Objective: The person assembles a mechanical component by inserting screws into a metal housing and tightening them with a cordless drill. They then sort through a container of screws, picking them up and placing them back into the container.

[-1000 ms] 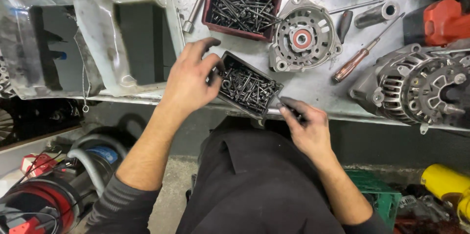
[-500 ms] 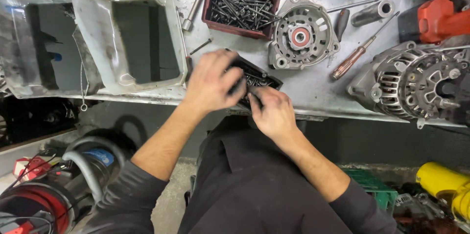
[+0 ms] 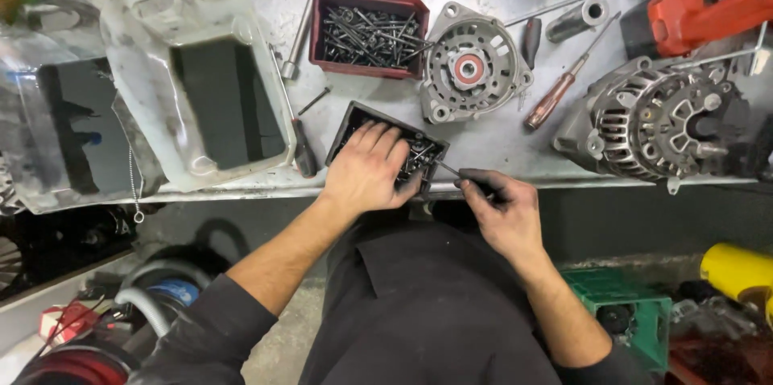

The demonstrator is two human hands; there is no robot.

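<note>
Since half a second ago, our right hand [image 3: 501, 209] has drawn back from the black tray [image 3: 352, 123] toward the bench edge, and our left hand [image 3: 366, 169] has flattened over the tray instead of meeting the right above it.

We see the left hand lying palm-down across the tray, its fingers spread among the dark screws inside; whether it grips any of them we cannot tell, as the palm hides what lies beneath. The tray sits at the near edge of the metal workbench [image 3: 499, 131], turned at a slant, its far left corner showing beyond our knuckles.

Our right hand is closed in a pinch around a long thin screw [image 3: 448, 168], whose free end points up-left and reaches the tray's near right corner, just beside the left hand's fingertips. The right hand itself hangs just off the bench edge, over our dark apron.

Beyond the black tray stands a red tray [image 3: 322, 26] full of similar long screws. To its right lies a grey alternator end housing [image 3: 471, 71] with a red centre, and farther right a complete alternator [image 3: 652, 123]. A brown-handled screwdriver [image 3: 555, 95] lies between those two. At the left of the bench stands a cut-open white plastic canister [image 3: 201, 87] holding dark liquid.
</note>
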